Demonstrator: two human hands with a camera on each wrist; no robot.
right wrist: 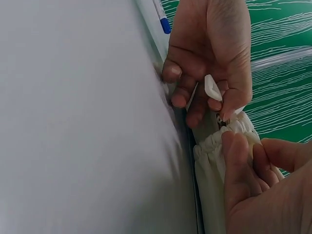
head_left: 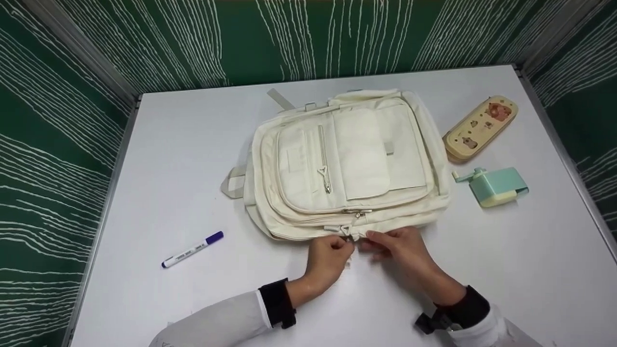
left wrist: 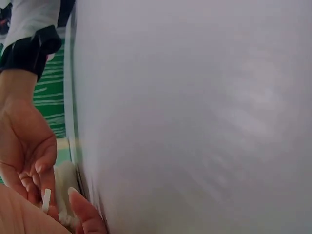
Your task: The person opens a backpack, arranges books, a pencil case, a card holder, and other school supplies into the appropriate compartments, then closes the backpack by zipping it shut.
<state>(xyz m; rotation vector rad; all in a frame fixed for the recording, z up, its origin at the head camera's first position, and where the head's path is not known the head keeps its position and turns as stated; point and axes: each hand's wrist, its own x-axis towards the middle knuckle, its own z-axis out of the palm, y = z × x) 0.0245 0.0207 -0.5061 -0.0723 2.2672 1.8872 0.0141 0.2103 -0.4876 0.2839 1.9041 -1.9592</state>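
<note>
A cream backpack (head_left: 364, 149) lies flat on the table, its front pockets facing up and its top handle pointing left. At its near side my left hand (head_left: 328, 260) pinches at a white zipper pull (right wrist: 212, 88), which sticks out between the fingers in the right wrist view. Just to the right, my right hand (head_left: 409, 250) pinches the gathered elastic edge (right wrist: 234, 127) of a side pocket between thumb and fingers. The two hands are close together, fingertips nearly meeting. A second zipper pull (head_left: 323, 171) lies on the front pocket.
A white marker with a purple cap (head_left: 193, 249) lies left of the backpack. On the right are a yellow pencil case (head_left: 481, 127) with animal pictures and a mint-green crank pencil sharpener (head_left: 499, 187). Green walls with white streaks stand around the white table (head_left: 183, 154).
</note>
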